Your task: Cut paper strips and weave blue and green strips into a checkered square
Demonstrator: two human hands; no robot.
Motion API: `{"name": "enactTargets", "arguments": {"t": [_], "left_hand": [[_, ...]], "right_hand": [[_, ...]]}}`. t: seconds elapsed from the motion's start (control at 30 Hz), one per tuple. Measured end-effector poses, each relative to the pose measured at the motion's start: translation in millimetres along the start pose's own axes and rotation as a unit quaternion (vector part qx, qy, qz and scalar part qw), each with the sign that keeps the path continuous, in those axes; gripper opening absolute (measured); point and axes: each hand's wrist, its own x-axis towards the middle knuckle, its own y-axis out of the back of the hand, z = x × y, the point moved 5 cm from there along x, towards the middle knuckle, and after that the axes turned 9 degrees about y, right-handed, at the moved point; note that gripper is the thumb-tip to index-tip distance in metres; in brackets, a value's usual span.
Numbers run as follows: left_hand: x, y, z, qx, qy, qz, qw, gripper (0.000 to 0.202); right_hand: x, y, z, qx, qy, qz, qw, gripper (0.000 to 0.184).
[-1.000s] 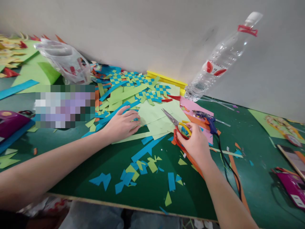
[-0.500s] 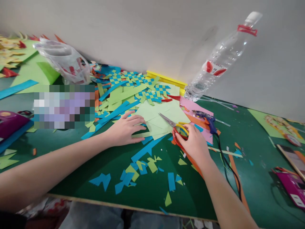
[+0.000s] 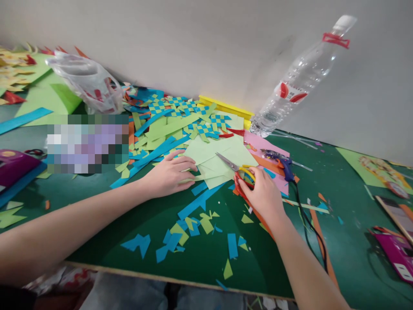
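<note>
My right hand (image 3: 266, 191) is closed round the red and yellow handles of a pair of scissors (image 3: 237, 170). The closed blades point up and left over pale green paper sheets (image 3: 222, 153). Flat at the left edge of these sheets lies my left hand (image 3: 171, 174), its fingers stretched out and slightly apart. Its fingertips reach a narrow pale green piece; whether they pinch it, I cannot tell. Just behind are blue and green woven paper pieces (image 3: 204, 129) and a long blue strip (image 3: 151, 159). Small blue and green scraps (image 3: 174, 239) are scattered nearer the table's front edge.
Behind the sheets a clear plastic bottle (image 3: 297, 82) leans by the wall. A blue glue gun (image 3: 284, 165) with a black cord lies right of my right hand. At the left stand a plastic bag (image 3: 87, 82) and a pixelated item. A purple object (image 3: 392, 252) lies far right.
The fingers of my left hand have drawn slightly closer together at the paper's edge, the thumb moving up a little. My right hand and the scissors stay almost still.
</note>
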Motion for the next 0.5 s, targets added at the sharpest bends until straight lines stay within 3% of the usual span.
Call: {"name": "enactTargets", "arguments": {"t": [0.3,0.5], "left_hand": [[1.2,6.1,12.2,0.079,-0.053,0.033,0.995,0.023],[-1.2,4.2,11.8,0.121,-0.042,0.040,0.991,0.022]], "right_hand": [[0.8,-3.2,4.2,-0.014,-0.014,-0.018,1.000,0.042],[0.7,0.3,0.8,-0.024,0.019,0.003,1.000,0.040]]}}
